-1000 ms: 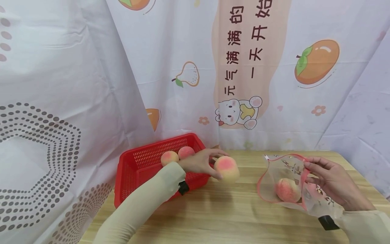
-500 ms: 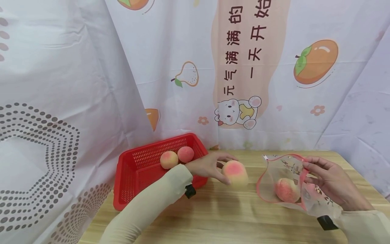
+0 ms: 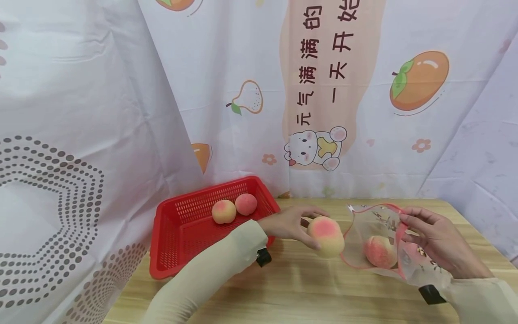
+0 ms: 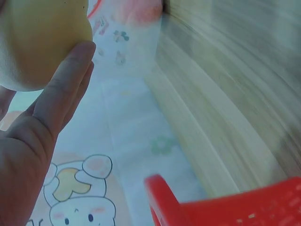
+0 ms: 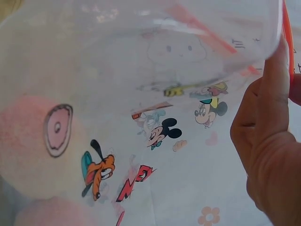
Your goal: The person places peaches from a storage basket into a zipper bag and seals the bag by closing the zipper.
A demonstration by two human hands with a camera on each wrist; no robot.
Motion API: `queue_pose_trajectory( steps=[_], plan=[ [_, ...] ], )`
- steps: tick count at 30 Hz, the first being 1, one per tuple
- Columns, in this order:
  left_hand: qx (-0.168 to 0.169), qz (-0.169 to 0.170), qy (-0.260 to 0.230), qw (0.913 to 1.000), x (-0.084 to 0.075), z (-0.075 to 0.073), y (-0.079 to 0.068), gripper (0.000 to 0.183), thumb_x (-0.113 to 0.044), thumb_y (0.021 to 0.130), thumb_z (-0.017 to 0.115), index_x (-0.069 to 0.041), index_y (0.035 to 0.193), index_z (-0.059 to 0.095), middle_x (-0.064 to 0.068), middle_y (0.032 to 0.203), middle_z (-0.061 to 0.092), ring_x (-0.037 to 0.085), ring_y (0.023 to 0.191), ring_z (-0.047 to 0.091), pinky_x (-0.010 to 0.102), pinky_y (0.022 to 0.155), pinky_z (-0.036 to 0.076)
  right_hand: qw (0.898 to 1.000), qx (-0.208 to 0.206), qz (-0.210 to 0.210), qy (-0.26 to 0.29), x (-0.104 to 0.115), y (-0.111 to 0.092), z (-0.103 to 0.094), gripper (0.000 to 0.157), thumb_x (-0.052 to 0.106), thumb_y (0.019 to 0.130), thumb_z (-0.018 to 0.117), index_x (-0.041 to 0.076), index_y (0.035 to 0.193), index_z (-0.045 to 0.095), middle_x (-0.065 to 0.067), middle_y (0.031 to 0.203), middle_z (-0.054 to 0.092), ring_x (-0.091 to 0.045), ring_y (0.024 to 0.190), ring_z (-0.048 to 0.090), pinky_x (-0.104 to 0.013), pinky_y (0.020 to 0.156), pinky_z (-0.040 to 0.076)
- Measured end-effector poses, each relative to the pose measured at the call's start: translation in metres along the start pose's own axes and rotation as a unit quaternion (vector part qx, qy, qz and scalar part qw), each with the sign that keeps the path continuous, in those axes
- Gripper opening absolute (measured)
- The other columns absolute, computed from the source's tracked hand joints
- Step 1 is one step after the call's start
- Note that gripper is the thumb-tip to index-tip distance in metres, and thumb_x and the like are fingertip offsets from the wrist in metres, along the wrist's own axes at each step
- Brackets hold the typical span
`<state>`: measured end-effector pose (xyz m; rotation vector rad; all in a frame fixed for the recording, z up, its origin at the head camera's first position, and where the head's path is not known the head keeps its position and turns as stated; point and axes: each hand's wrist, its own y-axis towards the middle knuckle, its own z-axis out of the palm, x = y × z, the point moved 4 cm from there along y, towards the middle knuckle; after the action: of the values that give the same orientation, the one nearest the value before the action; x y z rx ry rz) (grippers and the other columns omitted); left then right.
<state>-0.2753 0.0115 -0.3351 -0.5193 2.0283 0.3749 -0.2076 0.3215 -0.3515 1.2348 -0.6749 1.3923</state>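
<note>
My left hand [image 3: 289, 223] grips a yellow peach with a pink blush [image 3: 327, 238], held above the table beside the bag's mouth. In the left wrist view the thumb or a finger lies along the side of this peach [image 4: 42, 42]. My right hand [image 3: 441, 240] pinches the red-edged rim of a clear zip bag [image 3: 370, 218], whose mouth gapes toward the left. Inside the bag a redder peach [image 3: 380, 252] rests low. Through the printed plastic the right wrist view shows pink, blurred peach shapes [image 5: 33, 146]; the right hand [image 5: 268, 136] stands at the rim.
A red plastic basket [image 3: 178, 243] sits at the left, with a yellow-pink peach [image 3: 224, 211] and a pinker peach [image 3: 246, 204] inside. All this is on a wood-grain table [image 3: 291, 288], with a printed curtain [image 3: 243, 58] hanging close behind.
My left hand has carried the peach rightward, away from the basket and up to the bag's opening. The right hand and the bag have stayed nearly still.
</note>
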Motion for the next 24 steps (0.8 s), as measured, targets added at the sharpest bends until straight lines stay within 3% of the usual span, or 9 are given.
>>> queue_pose_trajectory(
  steps=[5, 13, 24],
  plan=[
    [-0.006, -0.007, 0.009, 0.9999, -0.006, 0.006, 0.006, 0.067, -0.009, 0.079, 0.084, -0.012, 0.139, 0.054, -0.01, 0.126, 0.059, 0.005, 0.111, 0.057, 0.025, 0.092, 0.051, 1.0, 0.004, 0.001, 0.004, 0.0, 0.001, 0.002, 0.032, -0.007, 0.104, 0.041, 0.005, 0.109, 0.07, -0.002, 0.098, 0.069, -0.011, 0.088, 0.068, -0.028, 0.075, 0.059],
    [-0.011, 0.021, 0.002, 0.9997, -0.015, 0.016, 0.018, 0.066, -0.005, 0.076, 0.086, -0.011, 0.136, 0.058, -0.009, 0.123, 0.061, 0.002, 0.109, 0.057, 0.024, 0.093, 0.05, 1.0, 0.004, 0.0, 0.008, 0.0, 0.002, 0.004, 0.031, -0.007, 0.104, 0.042, 0.005, 0.108, 0.069, -0.002, 0.1, 0.07, -0.013, 0.091, 0.07, -0.028, 0.075, 0.059],
    [-0.038, 0.014, 0.007, 0.9992, -0.023, 0.026, 0.026, 0.061, -0.008, 0.077, 0.086, -0.015, 0.132, 0.062, -0.012, 0.119, 0.06, 0.002, 0.104, 0.058, 0.022, 0.085, 0.053, 1.0, 0.004, 0.004, 0.004, 0.0, 0.002, 0.005, 0.03, -0.006, 0.104, 0.042, 0.005, 0.108, 0.069, -0.002, 0.1, 0.07, -0.015, 0.093, 0.07, -0.029, 0.076, 0.059]
  ],
)
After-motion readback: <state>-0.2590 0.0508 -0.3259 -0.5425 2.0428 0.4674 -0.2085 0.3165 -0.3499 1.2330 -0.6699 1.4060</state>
